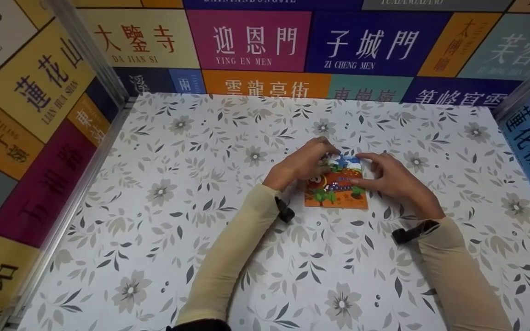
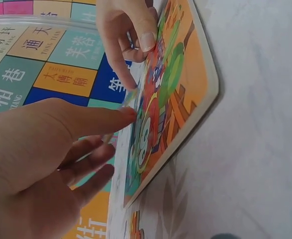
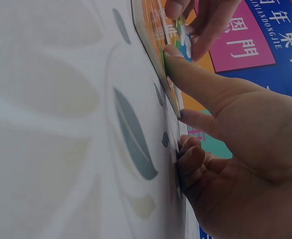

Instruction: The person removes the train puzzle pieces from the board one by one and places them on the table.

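Both hands work at the far end of a picture puzzle board on the counter.

The left hand's fingers [image 2: 128, 113] pinch a blue-and-white puzzle piece [image 1: 344, 160] at the far edge of the puzzle board [image 1: 337, 187]; the right hand's fingers [image 3: 173, 52] lie straight, pressing on the board's right side and holding nothing. The board lies flat near the middle of the floral counter [image 1: 164, 193], its tray filled with orange, green and blue pieces. The left hand [image 1: 299, 163] arches over the board's left corner, the right hand [image 1: 391, 177] just right of it, both forearms in beige sleeves.
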A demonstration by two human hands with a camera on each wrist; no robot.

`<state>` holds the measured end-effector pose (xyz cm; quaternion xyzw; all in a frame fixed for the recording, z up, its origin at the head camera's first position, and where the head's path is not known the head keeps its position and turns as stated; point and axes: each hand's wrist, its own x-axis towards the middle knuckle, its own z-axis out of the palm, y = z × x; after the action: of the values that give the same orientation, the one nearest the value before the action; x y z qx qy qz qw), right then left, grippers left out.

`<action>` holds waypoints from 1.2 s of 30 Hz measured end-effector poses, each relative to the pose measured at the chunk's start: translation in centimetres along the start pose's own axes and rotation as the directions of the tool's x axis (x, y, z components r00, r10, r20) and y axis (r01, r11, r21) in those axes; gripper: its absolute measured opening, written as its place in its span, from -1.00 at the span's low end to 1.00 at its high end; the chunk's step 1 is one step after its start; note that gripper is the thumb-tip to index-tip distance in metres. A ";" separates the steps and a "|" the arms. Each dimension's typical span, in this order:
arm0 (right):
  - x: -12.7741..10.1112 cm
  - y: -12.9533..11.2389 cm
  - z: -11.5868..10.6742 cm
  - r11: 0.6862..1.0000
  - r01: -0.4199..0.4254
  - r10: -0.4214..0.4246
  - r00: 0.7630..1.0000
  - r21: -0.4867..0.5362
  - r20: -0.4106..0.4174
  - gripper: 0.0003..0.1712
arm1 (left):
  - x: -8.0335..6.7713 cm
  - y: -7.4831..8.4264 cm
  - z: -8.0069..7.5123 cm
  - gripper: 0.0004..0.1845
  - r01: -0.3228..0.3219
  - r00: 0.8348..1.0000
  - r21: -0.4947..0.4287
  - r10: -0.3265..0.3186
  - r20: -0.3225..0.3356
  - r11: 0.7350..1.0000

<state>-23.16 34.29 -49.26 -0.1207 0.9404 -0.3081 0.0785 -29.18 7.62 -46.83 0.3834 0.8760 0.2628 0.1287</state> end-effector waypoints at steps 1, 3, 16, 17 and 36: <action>0.0 0.0 0.0 1.000 -0.007 0.007 1.000 0.002 0.001 -0.11 | -0.1 0.0 0.0 -0.52 -0.015 1.000 0.004 0.015 -0.013 1.000; 0.0 0.0 0.0 1.000 -0.008 0.008 1.000 0.002 0.003 -0.11 | -0.2 0.1 0.0 -0.52 -0.042 0.998 0.008 0.043 -0.038 0.999; -0.1 0.1 -0.1 0.997 0.075 -0.075 0.997 -0.006 0.003 -0.13 | -2.3 -0.5 -0.7 -0.56 -0.176 0.978 0.041 0.180 -0.107 0.983; -0.1 0.1 0.0 0.997 0.072 -0.072 0.997 -0.006 0.003 -0.12 | -2.5 -0.6 -0.7 -0.56 -0.183 0.976 0.038 0.186 -0.112 0.982; 0.0 0.1 0.0 1.000 -0.024 0.023 0.999 0.010 0.029 -0.08 | -6.5 -3.1 -1.5 -0.41 -0.188 0.955 -0.078 0.163 -0.249 0.979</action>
<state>-23.17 34.41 -49.33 -0.1137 0.9389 -0.3104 0.0961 -27.36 0.53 -47.13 0.4179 0.8332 0.3617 0.0164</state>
